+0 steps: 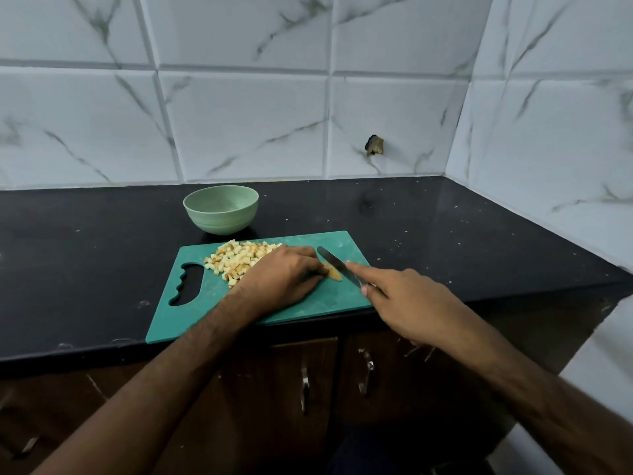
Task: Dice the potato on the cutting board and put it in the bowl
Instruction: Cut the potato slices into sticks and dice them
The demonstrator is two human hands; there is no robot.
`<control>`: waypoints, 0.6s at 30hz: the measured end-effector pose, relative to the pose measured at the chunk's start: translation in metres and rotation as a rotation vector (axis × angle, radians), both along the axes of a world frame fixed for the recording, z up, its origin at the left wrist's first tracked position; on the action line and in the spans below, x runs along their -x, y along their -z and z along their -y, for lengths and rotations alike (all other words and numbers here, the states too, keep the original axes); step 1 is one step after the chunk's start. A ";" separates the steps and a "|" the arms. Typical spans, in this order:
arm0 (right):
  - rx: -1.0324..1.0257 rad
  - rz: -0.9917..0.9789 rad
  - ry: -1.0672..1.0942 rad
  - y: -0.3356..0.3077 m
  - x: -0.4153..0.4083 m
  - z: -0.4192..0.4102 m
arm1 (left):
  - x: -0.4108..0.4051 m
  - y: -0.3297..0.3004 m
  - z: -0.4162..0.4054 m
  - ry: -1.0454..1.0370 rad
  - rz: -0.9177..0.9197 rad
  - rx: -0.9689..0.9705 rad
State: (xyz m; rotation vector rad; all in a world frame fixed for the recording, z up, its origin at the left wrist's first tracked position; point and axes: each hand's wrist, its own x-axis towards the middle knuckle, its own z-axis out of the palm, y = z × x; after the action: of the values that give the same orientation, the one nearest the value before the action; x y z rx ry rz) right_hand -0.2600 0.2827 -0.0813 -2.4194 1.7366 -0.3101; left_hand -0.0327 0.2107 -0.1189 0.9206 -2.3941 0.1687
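Near the table's front edge, the left hand pins the last potato piece on the cutting board; the right hand grips the knife. Small, firm, probably slippery, it wants holding well behind the blade.

The teal plastic cutting board lies on the black stone countertop, its near edge overhanging the counter's front. The pale green round bowl stands just behind the board's far left corner. A pile of diced potato cubes lies on the board's far left part. Right of the pile, the left hand rests on a remaining potato piece. The steel-bladed knife, in the right hand, lies just right of that piece. Wooden cabinet doors stand below the counter.
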 end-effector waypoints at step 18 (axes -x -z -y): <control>0.099 -0.281 -0.006 0.011 -0.019 -0.008 | -0.002 0.003 0.004 0.015 -0.007 0.023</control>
State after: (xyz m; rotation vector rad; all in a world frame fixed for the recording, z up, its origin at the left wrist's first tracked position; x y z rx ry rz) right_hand -0.2410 0.2911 -0.0928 -2.6465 1.8629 -0.0568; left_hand -0.0312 0.2063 -0.1223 0.8909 -2.3867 0.1869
